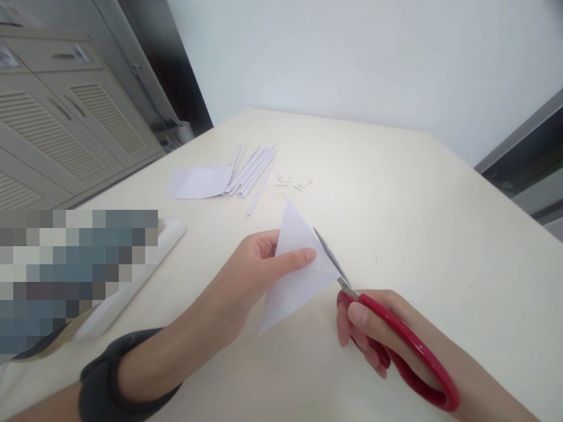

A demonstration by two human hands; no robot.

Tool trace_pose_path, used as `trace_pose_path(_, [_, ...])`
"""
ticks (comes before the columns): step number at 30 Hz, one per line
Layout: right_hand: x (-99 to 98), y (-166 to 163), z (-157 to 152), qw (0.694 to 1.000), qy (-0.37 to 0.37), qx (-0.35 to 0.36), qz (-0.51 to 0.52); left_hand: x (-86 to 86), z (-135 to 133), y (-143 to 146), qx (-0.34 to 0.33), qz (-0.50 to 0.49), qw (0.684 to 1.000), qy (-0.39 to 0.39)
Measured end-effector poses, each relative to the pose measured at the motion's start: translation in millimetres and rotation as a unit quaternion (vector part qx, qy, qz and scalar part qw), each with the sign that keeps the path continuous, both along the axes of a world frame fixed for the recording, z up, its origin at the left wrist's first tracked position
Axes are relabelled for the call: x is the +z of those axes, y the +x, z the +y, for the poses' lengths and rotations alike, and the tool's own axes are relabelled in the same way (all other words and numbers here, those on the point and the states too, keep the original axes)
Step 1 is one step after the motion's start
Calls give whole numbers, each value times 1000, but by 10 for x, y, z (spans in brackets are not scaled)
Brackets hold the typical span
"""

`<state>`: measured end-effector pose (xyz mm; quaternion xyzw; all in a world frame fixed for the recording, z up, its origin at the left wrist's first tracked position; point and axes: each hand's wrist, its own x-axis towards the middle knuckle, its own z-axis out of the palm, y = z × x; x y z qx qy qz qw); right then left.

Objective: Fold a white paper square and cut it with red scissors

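Note:
My left hand (264,264) pinches a white folded sheet of paper (294,293), its thumb lying across the front and its fingers behind. The paper is shaped like a triangle and is held above the table. On the right, my right hand (369,328) grips a pair of scissors (409,340) with red handles. Their metal blades point up and left along the paper's right edge, close to its corner. Whether the blades have bitten into the paper I cannot tell.
Several narrow white paper strips (255,170) lie farther back on the table (396,193), beside a flat white sheet (200,181). Small white scraps (292,181) are scattered near them. A pixelated patch hides an object at left. Louvred cabinets (74,105) stand beyond.

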<state>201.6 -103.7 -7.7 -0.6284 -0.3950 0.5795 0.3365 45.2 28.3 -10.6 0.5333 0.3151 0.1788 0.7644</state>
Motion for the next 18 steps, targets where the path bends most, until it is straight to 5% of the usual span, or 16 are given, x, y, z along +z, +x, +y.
trace_pose_path(10, [-113,5,-52,995,28,2,92,11,20,3,1,26,1000,17])
trace_pose_path(18, [-77,1,-74,997,15,-7,71,16,30,9,3,34,999,30])
